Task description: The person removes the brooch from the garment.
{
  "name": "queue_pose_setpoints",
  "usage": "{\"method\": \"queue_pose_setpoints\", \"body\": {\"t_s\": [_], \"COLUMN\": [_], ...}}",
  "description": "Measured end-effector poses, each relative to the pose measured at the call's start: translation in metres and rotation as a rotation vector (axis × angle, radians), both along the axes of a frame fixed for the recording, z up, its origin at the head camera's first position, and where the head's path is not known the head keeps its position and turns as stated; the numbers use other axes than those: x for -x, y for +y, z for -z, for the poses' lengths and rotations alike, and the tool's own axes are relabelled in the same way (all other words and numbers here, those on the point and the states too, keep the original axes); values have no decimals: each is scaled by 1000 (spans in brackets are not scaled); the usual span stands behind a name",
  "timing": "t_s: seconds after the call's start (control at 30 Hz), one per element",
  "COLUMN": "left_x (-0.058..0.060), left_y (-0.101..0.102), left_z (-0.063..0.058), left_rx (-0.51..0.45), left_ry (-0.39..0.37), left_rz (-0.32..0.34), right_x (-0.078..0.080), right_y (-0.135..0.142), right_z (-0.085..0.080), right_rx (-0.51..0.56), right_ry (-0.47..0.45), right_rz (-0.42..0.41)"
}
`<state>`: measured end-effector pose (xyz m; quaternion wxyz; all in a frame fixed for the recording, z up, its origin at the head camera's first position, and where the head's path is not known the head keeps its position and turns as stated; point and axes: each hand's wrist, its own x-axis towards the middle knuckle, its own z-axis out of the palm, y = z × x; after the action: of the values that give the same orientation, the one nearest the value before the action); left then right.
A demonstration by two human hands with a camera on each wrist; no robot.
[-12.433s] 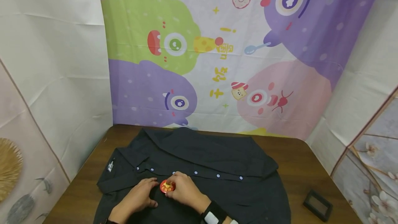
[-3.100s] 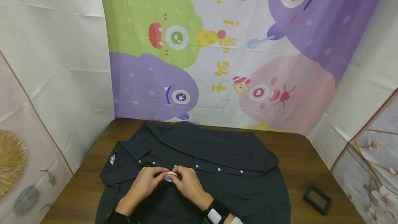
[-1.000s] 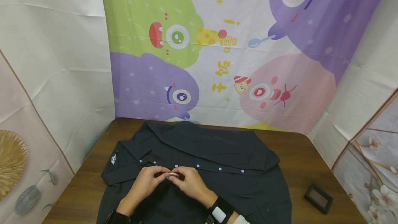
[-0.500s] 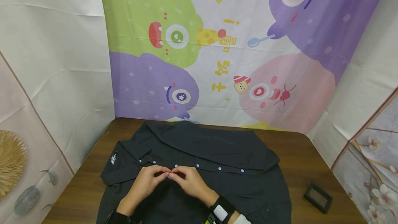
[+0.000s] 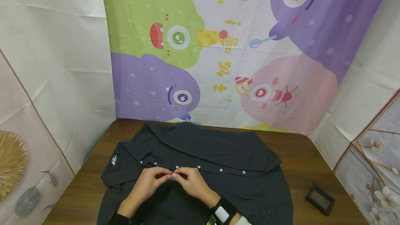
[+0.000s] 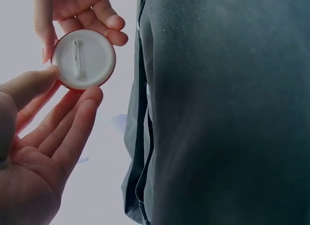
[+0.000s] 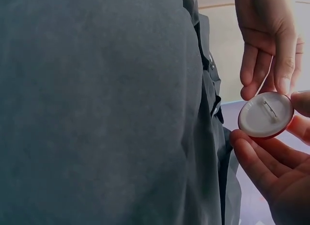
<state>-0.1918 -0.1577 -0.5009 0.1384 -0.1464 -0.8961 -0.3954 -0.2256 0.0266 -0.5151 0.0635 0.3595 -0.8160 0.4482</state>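
A round pin-back badge (image 6: 92, 53) with a red rim is held between both hands. Its white back and metal pin face the camera in the left wrist view, and the badge (image 7: 264, 119) also shows its back in the right wrist view. My left hand (image 5: 147, 185) pinches one edge with thumb and fingers. On the opposite edge, my right hand (image 5: 194, 184) pinches it too. Fingertips hide most of the badge in the head view. Below both hands a dark shirt (image 5: 225, 193) with a row of pale buttons lies spread out.
The shirt covers much of a brown wooden table (image 5: 297, 155). A small black frame-like box (image 5: 320, 199) lies at the right. Behind the table hangs a cartoon-printed cloth (image 5: 218, 61), with pale hangings on both sides.
Earlier the badge was face up at the shirt, right fingers on it, left hand beside it. Both hands then took its edges and turned its back into view. Lately it has tilted, nearly hidden by fingertips.
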Motion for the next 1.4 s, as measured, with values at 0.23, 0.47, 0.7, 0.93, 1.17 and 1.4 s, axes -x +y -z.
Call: {"method": "queue_pose_setpoints", "body": {"t_s": [0.23, 0.47, 0.7, 0.93, 1.17, 1.4], "left_x": [-1, -2, -2, -3, -4, -5], "left_y": [0, 0, 0, 1, 1, 1], "left_z": [0, -1, -2, -3, -5, -7], "left_rx": [-22, -27, -54, -88, -109, -126], "left_ry": [-23, -4, 3, 16, -6, -34], "left_rz": [-18, 24, 56, 85, 100, 112], "right_x": [3, -1, -14, -16, -14, -12], "right_y": [0, 1, 7, 10, 11, 12], "right_z": [-2, -7, -35, -40, -40, -42], "right_rx": [-9, -33, 13, 67, 94, 81], "right_ry": [-44, -143, -258, -356, -401, -437], "right_rz": [8, -36, -103, -121, -151, -164]}}
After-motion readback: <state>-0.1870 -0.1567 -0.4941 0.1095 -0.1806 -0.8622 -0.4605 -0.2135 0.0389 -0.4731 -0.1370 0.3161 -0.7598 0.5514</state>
